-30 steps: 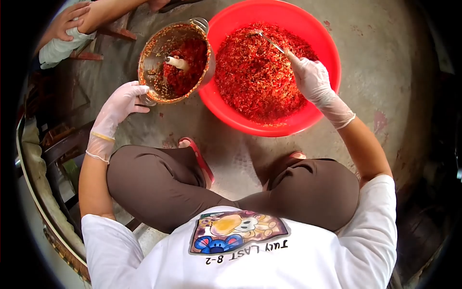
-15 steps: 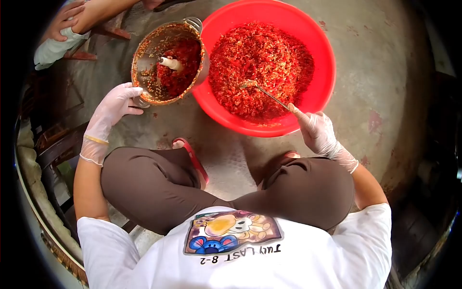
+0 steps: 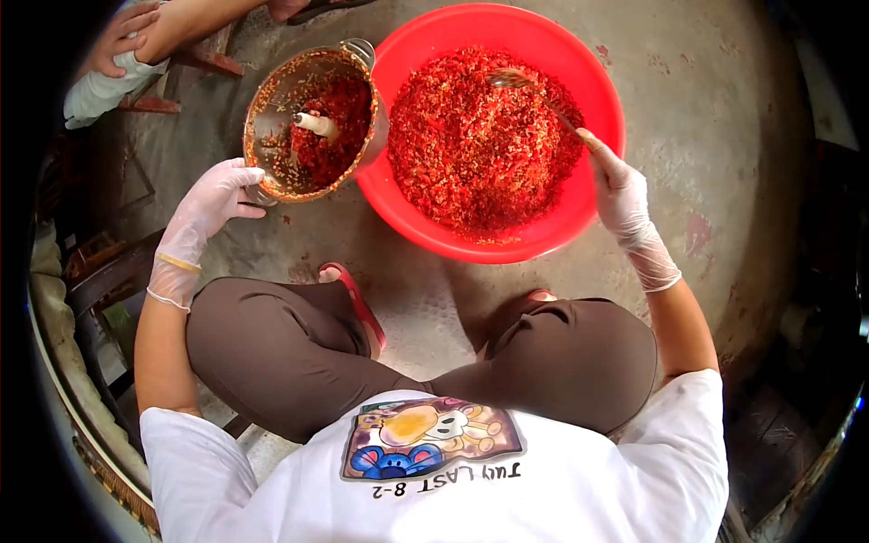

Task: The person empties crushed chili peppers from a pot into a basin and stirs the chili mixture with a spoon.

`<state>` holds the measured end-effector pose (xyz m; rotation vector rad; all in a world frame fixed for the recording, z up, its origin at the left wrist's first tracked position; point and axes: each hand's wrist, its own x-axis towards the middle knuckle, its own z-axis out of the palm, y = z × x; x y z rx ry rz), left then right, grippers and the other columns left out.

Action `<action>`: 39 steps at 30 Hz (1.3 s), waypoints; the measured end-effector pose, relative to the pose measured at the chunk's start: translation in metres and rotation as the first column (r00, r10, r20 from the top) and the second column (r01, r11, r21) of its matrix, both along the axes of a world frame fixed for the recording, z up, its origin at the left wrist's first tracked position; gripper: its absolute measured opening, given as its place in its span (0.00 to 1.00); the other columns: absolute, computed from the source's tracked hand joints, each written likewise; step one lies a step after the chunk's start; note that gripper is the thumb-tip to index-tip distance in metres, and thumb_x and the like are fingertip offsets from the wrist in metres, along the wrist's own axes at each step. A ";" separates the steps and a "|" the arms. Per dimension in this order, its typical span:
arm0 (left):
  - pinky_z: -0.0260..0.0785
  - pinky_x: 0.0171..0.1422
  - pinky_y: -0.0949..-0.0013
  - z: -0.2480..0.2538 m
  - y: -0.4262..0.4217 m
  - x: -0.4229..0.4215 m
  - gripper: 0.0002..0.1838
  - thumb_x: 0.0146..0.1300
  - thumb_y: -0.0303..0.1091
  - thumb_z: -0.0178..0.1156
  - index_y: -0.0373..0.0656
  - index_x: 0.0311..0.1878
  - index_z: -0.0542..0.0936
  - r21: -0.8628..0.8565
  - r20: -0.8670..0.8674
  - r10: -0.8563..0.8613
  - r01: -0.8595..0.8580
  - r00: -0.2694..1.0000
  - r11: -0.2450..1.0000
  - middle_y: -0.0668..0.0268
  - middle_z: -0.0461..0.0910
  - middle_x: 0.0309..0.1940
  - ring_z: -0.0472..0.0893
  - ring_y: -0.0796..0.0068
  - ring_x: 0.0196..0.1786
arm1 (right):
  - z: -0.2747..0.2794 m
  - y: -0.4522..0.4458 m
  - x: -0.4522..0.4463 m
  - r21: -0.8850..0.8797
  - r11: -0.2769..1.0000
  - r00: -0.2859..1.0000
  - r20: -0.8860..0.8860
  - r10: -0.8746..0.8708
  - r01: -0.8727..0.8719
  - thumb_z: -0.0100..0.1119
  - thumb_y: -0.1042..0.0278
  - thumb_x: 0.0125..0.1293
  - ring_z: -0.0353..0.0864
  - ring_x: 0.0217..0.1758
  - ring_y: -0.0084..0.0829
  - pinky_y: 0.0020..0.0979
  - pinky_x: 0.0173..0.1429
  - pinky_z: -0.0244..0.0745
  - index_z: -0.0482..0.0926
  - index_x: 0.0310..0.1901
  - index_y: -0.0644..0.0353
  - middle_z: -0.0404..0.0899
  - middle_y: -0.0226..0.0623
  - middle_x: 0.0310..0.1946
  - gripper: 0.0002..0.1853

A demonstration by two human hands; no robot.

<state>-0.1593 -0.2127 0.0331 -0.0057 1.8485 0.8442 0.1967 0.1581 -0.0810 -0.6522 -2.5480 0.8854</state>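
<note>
My left hand (image 3: 213, 201), in a clear thin glove, grips the near handle of a metal food-processor bowl (image 3: 260, 118). The bowl tilts beside the tub; chopped red chilli coats its inside around a pale central spindle (image 3: 317, 124). My right hand (image 3: 621, 192), gloved too, is closed on the handle of a metal spoon (image 3: 512, 80). The spoon's head is over the far part of the chopped chilli (image 3: 480, 154), which is mixed with pale yellow bits. A large red plastic tub (image 3: 605, 109) holds this heap. Whether the spoon touches the chilli I cannot tell.
Another person's hand and arm (image 3: 172, 36) rest at the upper left, by a wooden stool (image 3: 204, 63). My knees and red sandals (image 3: 364, 308) are just below the tub on the concrete floor (image 3: 706, 118). Dark furniture stands at the left edge.
My right hand has moved up and to the right, carrying the spoon from the heap's middle toward its far side. My left hand and the bowl have barely moved.
</note>
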 end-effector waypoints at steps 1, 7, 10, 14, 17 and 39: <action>0.77 0.46 0.63 0.000 0.001 0.000 0.18 0.63 0.39 0.58 0.42 0.53 0.73 -0.002 0.001 -0.001 0.001 1.000 1.000 0.62 0.81 0.44 0.82 0.69 0.42 | -0.001 -0.007 -0.004 -0.004 1.000 1.000 0.006 0.028 -0.028 0.54 0.67 0.67 0.82 0.30 0.47 0.37 0.34 0.77 0.77 0.57 0.43 0.79 0.47 0.28 0.17; 0.77 0.47 0.63 0.001 0.000 0.002 0.18 0.62 0.38 0.59 0.42 0.53 0.73 0.014 -0.011 0.004 -0.004 1.000 1.000 0.63 0.81 0.45 0.82 0.70 0.43 | 0.005 -0.052 -0.009 -0.029 0.958 0.944 0.169 0.285 -0.284 0.53 0.76 0.59 0.79 0.22 0.45 0.41 0.26 0.73 0.75 0.57 0.48 0.76 0.43 0.21 0.23; 0.77 0.46 0.63 -0.001 -0.002 -0.002 0.19 0.62 0.39 0.59 0.42 0.53 0.73 0.015 0.007 -0.016 0.016 1.000 1.000 0.64 0.80 0.45 0.81 0.71 0.42 | 0.016 -0.064 0.005 -0.051 0.916 0.876 0.276 0.395 -0.398 0.53 0.76 0.58 0.79 0.24 0.42 0.40 0.28 0.73 0.73 0.59 0.50 0.77 0.41 0.22 0.25; 0.76 0.46 0.64 -0.002 -0.002 -0.002 0.19 0.61 0.39 0.59 0.42 0.53 0.73 0.033 0.002 -0.028 0.028 1.000 0.999 0.64 0.80 0.44 0.81 0.73 0.40 | 0.015 -0.048 0.011 -0.039 0.965 0.947 0.186 0.261 -0.258 0.52 0.74 0.62 0.80 0.25 0.42 0.39 0.29 0.75 0.73 0.60 0.48 0.78 0.41 0.23 0.23; 0.76 0.46 0.63 -0.005 -0.006 -0.005 0.18 0.61 0.39 0.59 0.42 0.52 0.73 0.060 0.008 -0.042 0.041 0.999 0.997 0.64 0.80 0.43 0.80 0.73 0.41 | 0.004 -0.026 0.001 0.076 0.996 0.996 0.077 0.041 -0.047 0.51 0.71 0.66 0.81 0.27 0.45 0.41 0.31 0.76 0.74 0.59 0.49 0.80 0.45 0.27 0.19; 0.76 0.48 0.62 0.000 -0.002 -0.002 0.19 0.63 0.39 0.58 0.40 0.54 0.74 0.071 0.008 -0.051 0.050 0.999 0.996 0.64 0.80 0.46 0.80 0.73 0.44 | -0.016 -0.036 0.001 0.185 0.952 0.947 0.256 0.192 -0.243 0.52 0.71 0.60 0.79 0.19 0.39 0.41 0.26 0.73 0.73 0.58 0.48 0.76 0.36 0.17 0.22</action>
